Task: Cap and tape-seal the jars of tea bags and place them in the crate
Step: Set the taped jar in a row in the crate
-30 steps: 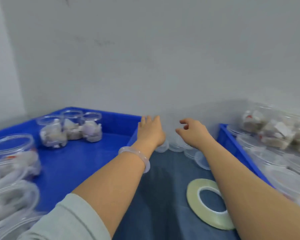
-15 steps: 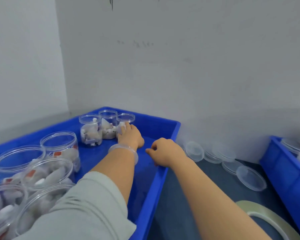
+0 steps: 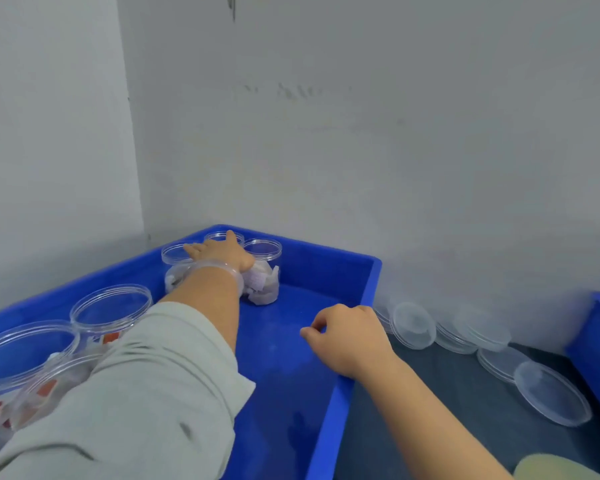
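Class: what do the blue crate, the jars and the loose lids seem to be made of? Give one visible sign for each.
Blue crate: likely moulded plastic, with a smooth, uniform colour and a slight sheen.
Jars: probably clear plastic, since the tea bags show through thin walls.
Loose lids: thin, cloudy translucent plastic by the look, as the dark surface shows faintly through them.

Three clear jars [image 3: 262,271] stand in far corner of blue crate [image 3: 371,282]; lids [image 3: 413,325] beside.
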Demonstrator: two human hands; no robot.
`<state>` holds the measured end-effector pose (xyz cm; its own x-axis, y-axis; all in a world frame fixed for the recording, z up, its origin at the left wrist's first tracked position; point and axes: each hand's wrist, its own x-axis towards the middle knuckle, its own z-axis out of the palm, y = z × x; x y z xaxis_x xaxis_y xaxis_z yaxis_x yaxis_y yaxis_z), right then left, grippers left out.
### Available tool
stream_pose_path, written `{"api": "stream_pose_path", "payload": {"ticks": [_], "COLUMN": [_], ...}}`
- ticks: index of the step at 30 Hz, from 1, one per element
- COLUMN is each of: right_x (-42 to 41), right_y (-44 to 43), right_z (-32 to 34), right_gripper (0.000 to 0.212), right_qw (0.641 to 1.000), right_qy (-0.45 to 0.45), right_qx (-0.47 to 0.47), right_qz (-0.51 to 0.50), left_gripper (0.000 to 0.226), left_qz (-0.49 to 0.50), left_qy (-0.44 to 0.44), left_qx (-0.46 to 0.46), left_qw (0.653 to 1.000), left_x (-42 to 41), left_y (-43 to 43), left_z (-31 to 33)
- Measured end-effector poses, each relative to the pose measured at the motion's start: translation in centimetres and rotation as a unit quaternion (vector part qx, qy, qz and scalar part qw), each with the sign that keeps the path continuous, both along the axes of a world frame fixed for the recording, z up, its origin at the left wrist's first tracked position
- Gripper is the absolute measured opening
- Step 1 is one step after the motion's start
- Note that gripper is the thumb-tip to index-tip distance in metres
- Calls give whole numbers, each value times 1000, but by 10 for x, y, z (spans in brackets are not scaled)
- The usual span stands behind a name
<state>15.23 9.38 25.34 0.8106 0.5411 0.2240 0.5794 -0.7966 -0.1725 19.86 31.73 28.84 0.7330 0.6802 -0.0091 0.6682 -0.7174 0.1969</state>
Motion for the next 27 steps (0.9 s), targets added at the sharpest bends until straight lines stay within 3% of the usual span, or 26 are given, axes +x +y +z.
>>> {"api": "stream_pose_path", "payload": {"ticks": [4,8,15,22,26,27], "right_x": [-2,-3,3,8,9,8], "right_y": [-2,-4,-4,0,-2,-2], "right_z": [-3,-6,-1,-4,-6,-4], "right_gripper": [43,40,26,15,49,50], "right_qw": [999,993,986,977,979,979], "right_qy": [7,33,72,102,53,37], "right_qx": [53,111,149,188,197,197], "right_qz": [6,5,3,-4,-23,-26], "left_gripper": [87,93,27,24,21,21], "left_qz": [1,70,48,-42,-129,-152], "left_qy": [-20,-38,-82,-91,-22,3], "left_qx": [-35,-104,-56,-203,-210,-201], "left_qw": [999,991,994,974,969,968], "left_x": [15,33,41,37,28,26], "left_y": [17,19,9,-9,-46,-58], "left_z": [-8,-7,-5,-1,7,11]}}
